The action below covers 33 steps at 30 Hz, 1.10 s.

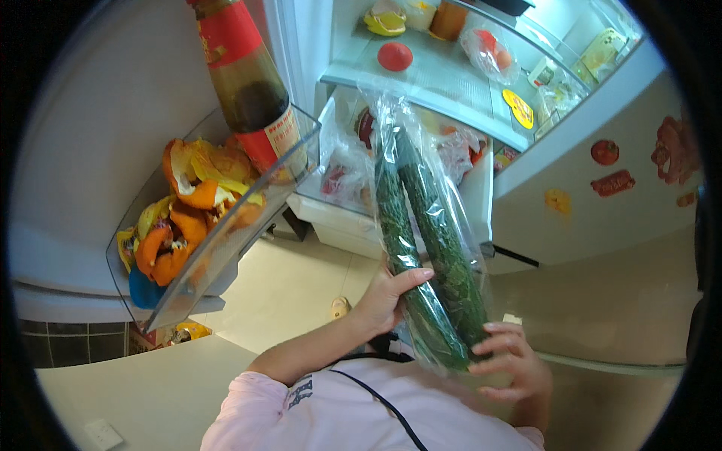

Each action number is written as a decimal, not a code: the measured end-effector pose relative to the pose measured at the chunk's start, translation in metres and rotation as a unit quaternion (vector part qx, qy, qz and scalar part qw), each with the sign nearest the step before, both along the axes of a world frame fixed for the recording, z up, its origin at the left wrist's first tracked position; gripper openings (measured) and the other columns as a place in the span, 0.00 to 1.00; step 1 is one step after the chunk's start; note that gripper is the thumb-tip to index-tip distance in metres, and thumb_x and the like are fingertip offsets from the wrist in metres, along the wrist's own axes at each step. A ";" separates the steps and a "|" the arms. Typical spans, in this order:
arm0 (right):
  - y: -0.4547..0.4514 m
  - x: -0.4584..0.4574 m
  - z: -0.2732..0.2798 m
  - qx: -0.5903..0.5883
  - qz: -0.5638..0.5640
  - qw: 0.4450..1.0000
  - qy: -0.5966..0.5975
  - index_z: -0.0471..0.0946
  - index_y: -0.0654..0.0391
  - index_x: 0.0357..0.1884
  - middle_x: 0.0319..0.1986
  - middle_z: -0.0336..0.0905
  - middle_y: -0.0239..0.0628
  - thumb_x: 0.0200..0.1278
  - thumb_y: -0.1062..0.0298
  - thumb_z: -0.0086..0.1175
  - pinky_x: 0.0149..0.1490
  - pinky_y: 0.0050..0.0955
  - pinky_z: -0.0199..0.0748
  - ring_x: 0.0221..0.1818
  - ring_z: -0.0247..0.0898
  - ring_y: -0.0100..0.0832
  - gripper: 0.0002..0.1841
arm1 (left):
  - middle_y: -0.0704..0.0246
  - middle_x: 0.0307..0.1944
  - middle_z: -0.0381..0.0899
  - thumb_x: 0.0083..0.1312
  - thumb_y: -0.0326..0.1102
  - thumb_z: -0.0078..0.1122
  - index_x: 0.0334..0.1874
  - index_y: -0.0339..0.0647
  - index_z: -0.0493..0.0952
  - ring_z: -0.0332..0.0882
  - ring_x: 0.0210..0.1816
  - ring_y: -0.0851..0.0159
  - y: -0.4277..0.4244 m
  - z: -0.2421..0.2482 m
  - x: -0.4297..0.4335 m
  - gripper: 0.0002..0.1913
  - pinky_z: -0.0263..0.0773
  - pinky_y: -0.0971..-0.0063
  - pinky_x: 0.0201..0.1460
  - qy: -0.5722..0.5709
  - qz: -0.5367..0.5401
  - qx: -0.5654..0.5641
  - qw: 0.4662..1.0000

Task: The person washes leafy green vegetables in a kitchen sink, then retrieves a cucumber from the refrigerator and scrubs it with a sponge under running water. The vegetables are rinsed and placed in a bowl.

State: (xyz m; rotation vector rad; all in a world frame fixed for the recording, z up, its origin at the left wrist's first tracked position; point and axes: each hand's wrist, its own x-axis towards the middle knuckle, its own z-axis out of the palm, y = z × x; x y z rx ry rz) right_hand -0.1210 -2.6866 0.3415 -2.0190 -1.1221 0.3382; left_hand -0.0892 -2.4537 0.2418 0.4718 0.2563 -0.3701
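Two long dark-green cucumbers (440,237) lie side by side in a clear plastic bag (414,191). My left hand (389,296) is wrapped around the bag and the nearer-left cucumber, its thumb across the front. At the lower end of the bag my right hand (513,361) has its fingers spread, the fingertips at the cucumber ends; whether they press on the bag is hard to tell. The bag's upper end reaches over a pulled-out white fridge drawer (350,225), which holds other bagged food (350,175) partly hidden behind the cucumbers.
Left, the open fridge door's clear bin (225,237) holds orange peels (186,220) and a sauce bottle (254,107). A fridge shelf (361,67) above the drawer bears a red round item (395,57) and bagged eggs (493,53). A second door (598,214) stands right; a counter (152,389) lies lower left.
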 end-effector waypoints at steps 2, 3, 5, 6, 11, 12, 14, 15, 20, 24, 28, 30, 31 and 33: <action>0.001 0.009 -0.027 0.019 0.010 0.995 0.099 0.76 0.54 0.43 0.49 0.68 0.37 0.46 0.70 0.62 0.60 0.37 0.56 0.56 0.59 0.42 0.18 | 0.66 0.47 0.71 0.52 0.22 0.61 0.56 0.39 0.61 0.73 0.46 0.67 0.006 -0.024 -0.008 0.29 0.70 0.70 0.51 -0.063 0.044 0.084 0.994; 0.003 0.013 -0.040 0.025 -0.013 0.991 0.129 0.75 0.55 0.44 0.48 0.68 0.37 0.47 0.71 0.61 0.59 0.36 0.57 0.55 0.60 0.40 0.19 | 0.65 0.49 0.71 0.52 0.22 0.61 0.57 0.39 0.59 0.73 0.47 0.66 0.008 -0.035 -0.007 0.30 0.70 0.70 0.51 -0.092 0.037 0.137 0.986; 0.002 0.017 -0.060 0.035 -0.061 0.980 0.186 0.73 0.57 0.47 0.45 0.68 0.39 0.48 0.72 0.59 0.57 0.34 0.59 0.54 0.61 0.36 0.20 | 0.63 0.51 0.70 0.52 0.22 0.61 0.59 0.38 0.56 0.73 0.49 0.64 0.011 -0.052 -0.011 0.32 0.69 0.69 0.52 -0.153 0.021 0.239 0.959; 0.003 0.022 -0.067 0.063 -0.088 0.974 0.199 0.71 0.58 0.49 0.44 0.68 0.39 0.49 0.73 0.58 0.56 0.33 0.60 0.53 0.62 0.34 0.21 | 0.61 0.52 0.70 0.52 0.22 0.61 0.60 0.38 0.55 0.73 0.50 0.63 0.012 -0.058 -0.014 0.33 0.68 0.70 0.53 -0.155 0.023 0.263 0.952; 0.015 0.083 -0.037 0.306 -0.167 0.933 0.087 0.58 0.58 0.60 0.46 0.64 0.39 0.54 0.73 0.54 0.51 0.29 0.65 0.50 0.63 0.29 0.30 | 0.63 0.45 0.75 0.48 0.21 0.61 0.55 0.36 0.65 0.74 0.48 0.64 -0.001 -0.050 -0.023 0.28 0.68 0.71 0.52 -0.135 0.031 0.254 0.957; 0.027 0.098 -0.016 0.329 -0.204 0.921 0.053 0.55 0.56 0.62 0.48 0.63 0.39 0.55 0.72 0.54 0.51 0.30 0.66 0.51 0.63 0.30 0.32 | 0.64 0.44 0.76 0.46 0.21 0.61 0.52 0.35 0.67 0.74 0.47 0.64 -0.002 -0.049 -0.029 0.27 0.68 0.71 0.52 -0.122 0.028 0.245 0.961; 0.047 0.135 0.011 0.257 -0.211 0.897 -0.292 0.50 0.51 0.65 0.53 0.60 0.39 0.55 0.68 0.55 0.53 0.31 0.66 0.52 0.63 0.33 0.36 | 0.63 0.46 0.75 0.44 0.23 0.63 0.53 0.36 0.67 0.74 0.47 0.63 -0.001 -0.054 -0.037 0.29 0.68 0.70 0.52 -0.111 0.015 0.219 0.969; 0.052 0.154 0.022 0.246 -0.194 0.878 -0.361 0.54 0.50 0.64 0.54 0.61 0.40 0.55 0.66 0.56 0.54 0.30 0.66 0.53 0.63 0.35 0.35 | 0.63 0.46 0.75 0.45 0.23 0.63 0.53 0.36 0.67 0.74 0.47 0.63 -0.002 -0.053 -0.041 0.29 0.68 0.70 0.52 -0.109 0.014 0.217 0.970; 0.062 0.196 0.072 0.058 -0.074 0.912 -0.399 0.73 0.56 0.41 0.41 0.72 0.39 0.57 0.63 0.57 0.55 0.31 0.60 0.48 0.63 0.33 0.12 | 0.63 0.46 0.75 0.45 0.21 0.61 0.54 0.34 0.66 0.73 0.48 0.63 -0.007 -0.047 -0.056 0.29 0.68 0.69 0.52 -0.115 0.034 0.207 0.971; 0.072 0.219 0.083 0.082 -0.021 0.966 -0.243 0.75 0.57 0.39 0.33 0.77 0.35 0.60 0.64 0.52 0.50 0.26 0.67 0.41 0.71 0.27 0.09 | 0.60 0.48 0.73 0.47 0.19 0.61 0.60 0.39 0.58 0.73 0.49 0.61 0.009 -0.045 -0.071 0.36 0.71 0.68 0.50 -0.118 0.091 0.242 0.959; 0.079 0.187 0.117 0.077 -0.073 0.972 -0.210 0.75 0.60 0.32 0.25 0.74 0.28 0.57 0.64 0.54 0.31 0.18 0.66 0.26 0.68 0.20 0.09 | 0.56 0.49 0.73 0.46 0.18 0.61 0.62 0.41 0.55 0.75 0.46 0.58 0.020 -0.030 -0.071 0.39 0.73 0.67 0.47 -0.130 0.101 0.269 0.949; 0.079 0.160 0.127 0.054 -0.043 0.990 -0.127 0.74 0.58 0.31 0.22 0.73 0.27 0.58 0.61 0.52 0.26 0.15 0.61 0.23 0.66 0.17 0.10 | 0.51 0.50 0.72 0.47 0.17 0.58 0.63 0.42 0.52 0.77 0.43 0.55 0.024 -0.022 -0.076 0.39 0.74 0.65 0.46 -0.142 0.088 0.252 0.953; 0.081 0.168 0.129 0.048 0.015 0.994 -0.098 0.74 0.58 0.30 0.22 0.72 0.27 0.58 0.61 0.52 0.25 0.14 0.59 0.22 0.65 0.17 0.10 | 0.50 0.51 0.71 0.48 0.17 0.56 0.63 0.42 0.51 0.77 0.42 0.54 0.028 -0.020 -0.077 0.39 0.74 0.64 0.46 -0.157 0.077 0.241 0.955; 0.082 0.172 0.124 0.028 0.043 0.997 -0.052 0.72 0.58 0.33 0.25 0.73 0.32 0.59 0.62 0.49 0.29 0.21 0.63 0.23 0.66 0.25 0.09 | 0.49 0.51 0.71 0.47 0.16 0.55 0.64 0.43 0.50 0.78 0.42 0.53 0.033 -0.026 -0.081 0.39 0.74 0.63 0.46 -0.156 0.068 0.217 0.961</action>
